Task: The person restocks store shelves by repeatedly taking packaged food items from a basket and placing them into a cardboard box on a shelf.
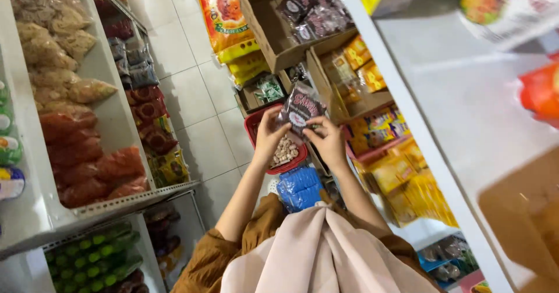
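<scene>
I'm seeing a glossy plastic packet (300, 111), matt cardboard boxes (263, 26), a shiny tiled floor (192, 89), soft cloth scarf (326, 252).

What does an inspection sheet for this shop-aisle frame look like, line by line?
Surface: pale tiled floor between white shelf units; no table.
Job's things: dark snack packet held up in both hands, above a red basket holding pale nuts.
Clutter: blue packets below the basket; open cardboard box of dark packets; yellow packets on the right.
Grips: left hand and right hand each pinch a lower corner of the packet.
Cables: nothing seen.
Surroundings: left shelf with bagged crackers and red snacks; green bottles below.
</scene>
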